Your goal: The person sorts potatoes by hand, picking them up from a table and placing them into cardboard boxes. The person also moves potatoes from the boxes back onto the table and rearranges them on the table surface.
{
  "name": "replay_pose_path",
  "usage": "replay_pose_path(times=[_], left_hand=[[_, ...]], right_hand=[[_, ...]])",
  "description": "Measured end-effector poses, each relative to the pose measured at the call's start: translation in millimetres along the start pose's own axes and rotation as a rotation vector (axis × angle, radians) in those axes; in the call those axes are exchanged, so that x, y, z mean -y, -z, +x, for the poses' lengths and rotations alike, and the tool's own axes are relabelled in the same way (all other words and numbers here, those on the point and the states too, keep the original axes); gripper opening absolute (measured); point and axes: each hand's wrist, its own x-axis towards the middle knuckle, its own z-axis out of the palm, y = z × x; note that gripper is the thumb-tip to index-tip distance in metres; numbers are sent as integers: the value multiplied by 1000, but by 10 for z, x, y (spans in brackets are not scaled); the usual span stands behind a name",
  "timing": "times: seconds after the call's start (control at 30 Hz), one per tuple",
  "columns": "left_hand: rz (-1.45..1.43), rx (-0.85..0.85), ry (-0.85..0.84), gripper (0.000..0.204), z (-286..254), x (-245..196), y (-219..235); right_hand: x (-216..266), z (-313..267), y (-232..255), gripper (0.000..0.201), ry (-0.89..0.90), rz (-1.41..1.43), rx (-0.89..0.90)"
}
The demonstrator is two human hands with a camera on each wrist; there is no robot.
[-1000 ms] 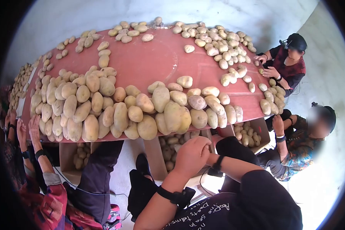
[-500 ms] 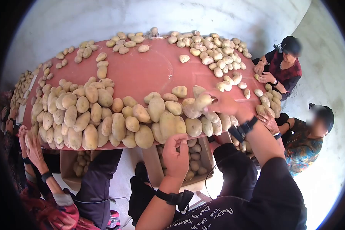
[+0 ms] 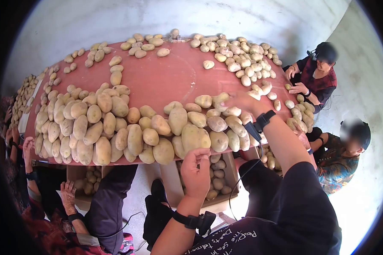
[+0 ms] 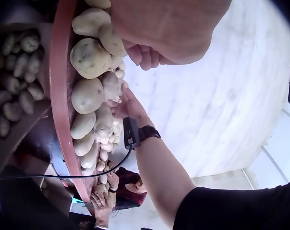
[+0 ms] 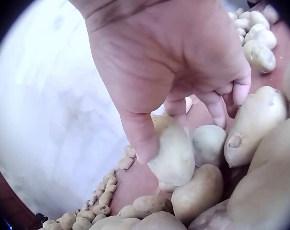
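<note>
My right hand (image 3: 244, 103) reaches over the heap at the table's near side, palm down. Its thumb and fingers pinch a pale yellow potato (image 5: 173, 155), the thumb on its near side and the fingers partly hidden behind it. Other potatoes (image 5: 197, 191) lie right around the fingertips. My left hand (image 3: 195, 170) hangs just off the near table edge, above a box (image 3: 232, 180) of potatoes. Its fingers are loosely curled, and nothing shows in it. Large potatoes (image 4: 89, 57) along the edge lie close beside it in the left wrist view.
Potatoes lie in heaps over the red table (image 3: 157, 80). Another box (image 3: 75, 172) of potatoes stands below at the left. People sit along the left and right sides, one person's hand (image 3: 300, 131) near the right end. A cable (image 3: 234, 187) runs from my right wrist.
My hands were together before my body; the right has since reached out over the potatoes, while the left has dropped slightly. The person at left has lowered a hand.
</note>
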Motion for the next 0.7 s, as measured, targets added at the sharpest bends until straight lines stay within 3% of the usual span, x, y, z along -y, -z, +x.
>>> replay_pose_path(times=[0.2,0.33,0.4,0.47,0.53,0.63,0.7], left_hand=[[187,-32,19,12,-13,-144,82],[79,-5,-40,11,25,-23,88],[251,279,0,11,-68,-53,58],[448,614,9,15,-169,-3,2],[657,954,103,20,-352,197,-71],[860,1220,278,22,-619,449,-82],[959,1147,235,23,-722,582,-107]], right_hand=[[32,-157,-67,45,-119,-429,60],[29,-530,-473,27,610,-617,-656],[335,-985,-613,17,605,-393,-478],[332,-1358,-858,13,490,-29,-105],[36,-1483,-1072,13,357,167,388],[-524,-1359,-1528,15,-14,307,581],[-803,-1133,-1869,24,15,-111,469]])
